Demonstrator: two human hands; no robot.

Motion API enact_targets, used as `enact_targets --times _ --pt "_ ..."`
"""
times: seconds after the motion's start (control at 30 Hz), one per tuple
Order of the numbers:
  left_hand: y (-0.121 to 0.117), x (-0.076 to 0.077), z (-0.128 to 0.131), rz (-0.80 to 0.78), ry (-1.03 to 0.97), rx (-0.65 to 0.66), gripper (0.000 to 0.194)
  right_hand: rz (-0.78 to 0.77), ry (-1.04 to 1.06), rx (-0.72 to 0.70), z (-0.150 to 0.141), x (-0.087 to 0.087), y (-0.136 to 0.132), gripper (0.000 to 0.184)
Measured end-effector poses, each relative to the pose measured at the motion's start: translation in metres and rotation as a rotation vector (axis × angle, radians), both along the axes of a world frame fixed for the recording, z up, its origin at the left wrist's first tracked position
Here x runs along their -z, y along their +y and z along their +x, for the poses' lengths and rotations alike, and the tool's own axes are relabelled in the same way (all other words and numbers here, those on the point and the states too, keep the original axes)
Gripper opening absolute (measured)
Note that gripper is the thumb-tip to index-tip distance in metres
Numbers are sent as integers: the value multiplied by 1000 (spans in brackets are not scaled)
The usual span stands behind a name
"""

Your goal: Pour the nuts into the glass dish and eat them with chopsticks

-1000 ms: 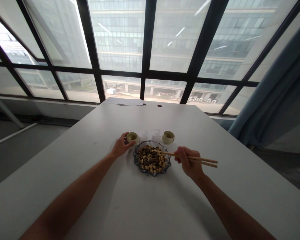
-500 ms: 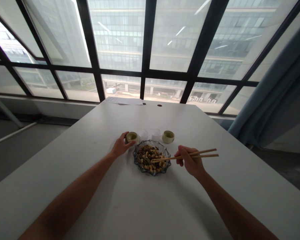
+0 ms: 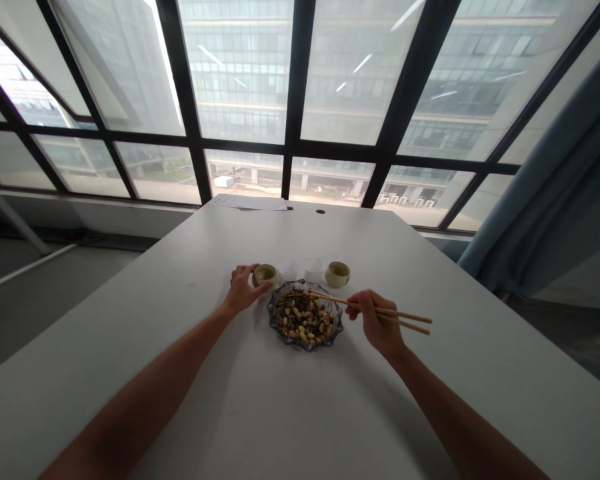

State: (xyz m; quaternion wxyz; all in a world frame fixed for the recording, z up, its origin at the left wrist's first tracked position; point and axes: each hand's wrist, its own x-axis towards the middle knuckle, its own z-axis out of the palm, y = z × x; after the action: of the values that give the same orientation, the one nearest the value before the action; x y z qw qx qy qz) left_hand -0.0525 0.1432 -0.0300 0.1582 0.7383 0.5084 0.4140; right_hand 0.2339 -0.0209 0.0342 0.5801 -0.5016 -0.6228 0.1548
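My left hand (image 3: 242, 291) is curved around the left side of a small olive-green cup (image 3: 266, 275), thumb in front and fingers at its left. In my right hand (image 3: 380, 323) is a pair of wooden chopsticks (image 3: 403, 319), held in a pinch. Their tips lie over the far part of a scalloped glass bowl (image 3: 275, 327). Whether anything sits between the tips is too small to tell. The bowl holds peanuts (image 3: 303, 333) and, at the left and back, darker sunflower seeds (image 3: 291, 297).
Behind the bowl stand two clear plastic cups, one at left (image 3: 288, 269) and one at right (image 3: 313, 270), then a second olive-green cup (image 3: 337, 275). Papers (image 3: 253, 203) lie at the far edge of the white table (image 3: 300, 413). Windows and a blue curtain (image 3: 545, 180) are beyond.
The chopstick tips have moved from the middle of the bowl up toward its far rim, and their back ends have dipped. My left hand stays at the green cup.
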Motion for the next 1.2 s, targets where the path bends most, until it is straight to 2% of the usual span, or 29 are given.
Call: enact_targets --times 0.13,0.3,0.53,0.63,0.77,0.93,1.2 --pt "4 4 -1 -8 -119 116 66 -47 21 -26 -1 1 2 51" --pt "4 3 0 -43 -143 129 69 -130 -59 -69 -3 8 2 49" --pt "4 3 0 -54 -132 119 72 12 74 79 -1 11 5 46" --pt "4 4 0 -52 -135 116 71 59 -47 95 -1 13 4 41" --pt "4 4 0 -49 -137 119 70 119 -276 34 -2 12 2 34" --pt "4 5 1 -53 -143 123 70 141 -387 5 -5 12 3 37" --pt "4 4 0 -49 -140 124 70 262 -539 -103 0 12 4 29"
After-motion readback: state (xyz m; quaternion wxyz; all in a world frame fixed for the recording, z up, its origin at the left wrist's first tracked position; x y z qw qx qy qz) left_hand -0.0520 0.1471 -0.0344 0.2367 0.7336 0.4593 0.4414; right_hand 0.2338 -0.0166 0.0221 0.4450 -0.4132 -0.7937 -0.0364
